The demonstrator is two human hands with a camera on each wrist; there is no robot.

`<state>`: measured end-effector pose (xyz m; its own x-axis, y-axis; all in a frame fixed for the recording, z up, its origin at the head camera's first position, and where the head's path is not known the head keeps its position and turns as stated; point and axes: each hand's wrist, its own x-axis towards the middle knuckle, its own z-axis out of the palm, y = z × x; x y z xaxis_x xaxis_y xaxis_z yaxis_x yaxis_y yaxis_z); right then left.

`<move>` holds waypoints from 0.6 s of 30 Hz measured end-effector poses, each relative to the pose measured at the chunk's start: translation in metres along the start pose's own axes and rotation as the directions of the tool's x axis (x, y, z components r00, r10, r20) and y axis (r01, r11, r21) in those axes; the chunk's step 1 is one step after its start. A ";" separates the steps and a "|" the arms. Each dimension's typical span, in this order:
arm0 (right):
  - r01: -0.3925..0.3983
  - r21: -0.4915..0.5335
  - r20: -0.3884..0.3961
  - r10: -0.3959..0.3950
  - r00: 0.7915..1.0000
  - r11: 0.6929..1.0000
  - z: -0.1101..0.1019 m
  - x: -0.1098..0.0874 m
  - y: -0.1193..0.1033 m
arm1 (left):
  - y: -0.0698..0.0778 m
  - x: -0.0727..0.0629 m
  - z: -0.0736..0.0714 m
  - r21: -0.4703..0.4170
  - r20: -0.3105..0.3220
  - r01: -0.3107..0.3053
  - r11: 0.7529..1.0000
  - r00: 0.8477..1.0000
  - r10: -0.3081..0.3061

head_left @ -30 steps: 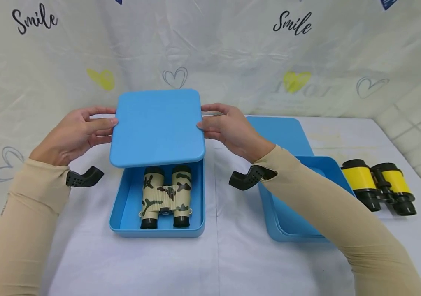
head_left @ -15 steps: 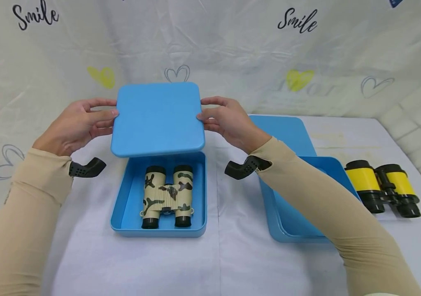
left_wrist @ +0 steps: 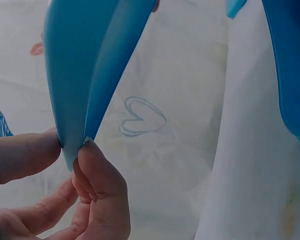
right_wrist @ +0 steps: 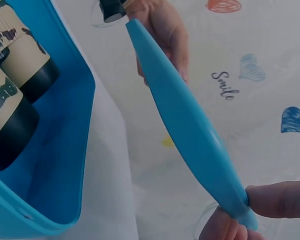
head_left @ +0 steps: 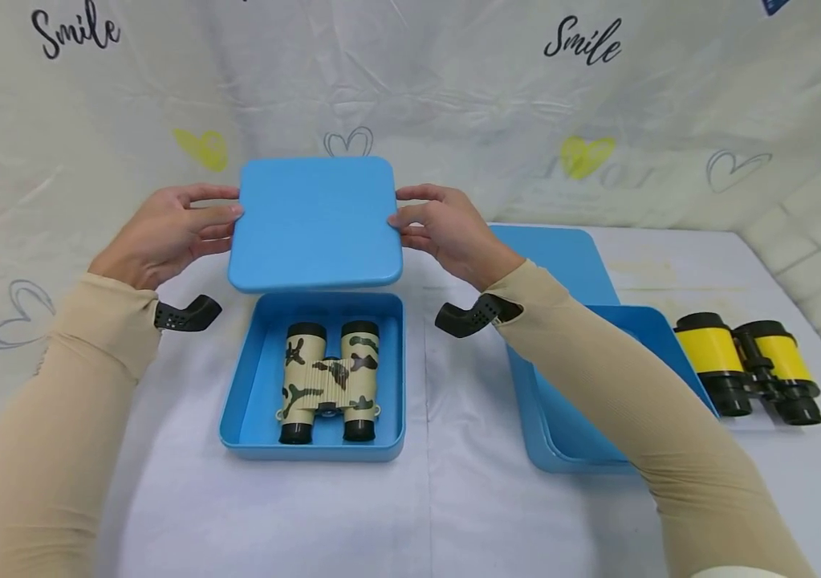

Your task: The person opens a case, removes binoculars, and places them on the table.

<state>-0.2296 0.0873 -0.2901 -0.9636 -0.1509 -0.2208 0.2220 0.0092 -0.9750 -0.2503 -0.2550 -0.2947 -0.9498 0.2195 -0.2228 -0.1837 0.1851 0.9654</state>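
A flat blue lid [head_left: 316, 221] is held up between both hands in the head view, tilted, just beyond the far edge of a blue box [head_left: 312, 452]. My left hand [head_left: 168, 233] pinches its left edge; in the left wrist view the thumb and fingers [left_wrist: 102, 190] grip the lid's [left_wrist: 77, 65] corner. At the opposite edge my right hand [head_left: 453, 237] pinches the lid with thumb and fingertips, as the right wrist view also shows on the lid [right_wrist: 190, 132]. Inside the box lie camouflage binoculars [head_left: 331, 381], eyepieces toward me.
To the right stands a second blue box [head_left: 536, 425], partly covered by my right forearm, with another blue lid [head_left: 562, 261] behind it. Yellow and black binoculars [head_left: 749, 369] lie at the far right. A printed white sheet [head_left: 453, 96] hangs behind the white-covered table [head_left: 352, 522].
Both hands have raised the lid and drawn it back away from the box, slightly rightward. More of the box's inside and the camouflage binoculars now shows.
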 end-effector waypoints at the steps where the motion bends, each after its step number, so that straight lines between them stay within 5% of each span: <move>1: -0.001 0.000 -0.003 0.001 1.000 1.000 0.000 0.001 0.000 | 0.000 0.002 0.001 0.023 -0.001 0.001 1.000 1.000 -0.001; 8: -0.019 -0.018 -0.027 0.019 0.999 1.000 -0.003 0.011 0.005 | -0.003 0.014 0.006 0.120 -0.006 0.017 0.993 1.000 -0.017; 18: -0.077 -0.053 -0.066 0.073 0.995 0.996 -0.008 0.029 0.015 | -0.004 0.032 0.010 0.102 -0.015 0.062 0.993 0.998 -0.061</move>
<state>-0.2556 0.0910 -0.3113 -0.9525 -0.0840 -0.2928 0.2871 0.0728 -0.9551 -0.2771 -0.2396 -0.3071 -0.9406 0.1933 -0.2791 -0.2155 0.2951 0.9308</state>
